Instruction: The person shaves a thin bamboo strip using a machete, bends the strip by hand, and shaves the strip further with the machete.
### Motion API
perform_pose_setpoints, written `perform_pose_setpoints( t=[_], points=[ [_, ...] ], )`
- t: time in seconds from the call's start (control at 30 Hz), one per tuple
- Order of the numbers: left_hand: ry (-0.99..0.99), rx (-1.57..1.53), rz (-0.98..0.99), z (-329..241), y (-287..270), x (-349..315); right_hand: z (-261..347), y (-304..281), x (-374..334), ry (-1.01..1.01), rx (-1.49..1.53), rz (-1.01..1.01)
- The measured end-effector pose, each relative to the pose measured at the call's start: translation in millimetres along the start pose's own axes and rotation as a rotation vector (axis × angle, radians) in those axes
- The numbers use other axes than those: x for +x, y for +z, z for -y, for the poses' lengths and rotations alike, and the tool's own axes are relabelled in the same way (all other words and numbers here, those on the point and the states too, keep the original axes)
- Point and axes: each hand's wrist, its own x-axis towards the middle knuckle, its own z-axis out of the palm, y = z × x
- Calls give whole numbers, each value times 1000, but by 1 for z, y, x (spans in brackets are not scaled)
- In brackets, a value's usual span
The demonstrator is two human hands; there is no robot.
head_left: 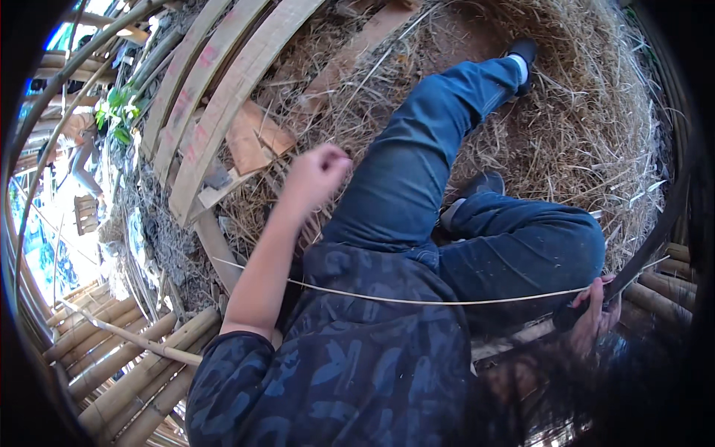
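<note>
A long, thin, pale bamboo strip [417, 302] runs across my lap, bowed slightly downward. Its left end passes beneath my left forearm and comes out on the far side. At the right my right hand [593, 316] pinches the strip close to its other end, beside my bent knee. My left hand [319, 175] is raised over my left thigh with its fingers curled in, away from the strip. Nothing shows in that hand. A dark curved shape [655, 223] passes close to my right hand; I cannot tell what it is.
Dry straw [573, 149] covers the ground around my legs. Curved wooden planks [231, 97] stand at the upper left, with a wooden block [257, 138] beside them. Bamboo poles [141, 365] form a slatted platform at the lower left. Another person [82, 153] is at the far left.
</note>
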Motion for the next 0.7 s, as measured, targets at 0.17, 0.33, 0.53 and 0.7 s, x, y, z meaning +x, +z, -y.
perform_pose_setpoints(
  t=[0.17,0.33,0.53,0.7],
  points=[
    [-704,528,128,243,-84,-16,-6,3,14,1,-64,121],
    [-953,487,2,305,-54,-41,1,-1,2,-3,-164,17],
    [-836,420,-87,322,-36,-69,10,5,-7,14,-224,27],
    [-651,561,-200,353,-28,-81,12,4,-13,-27,-241,50]
  ],
)
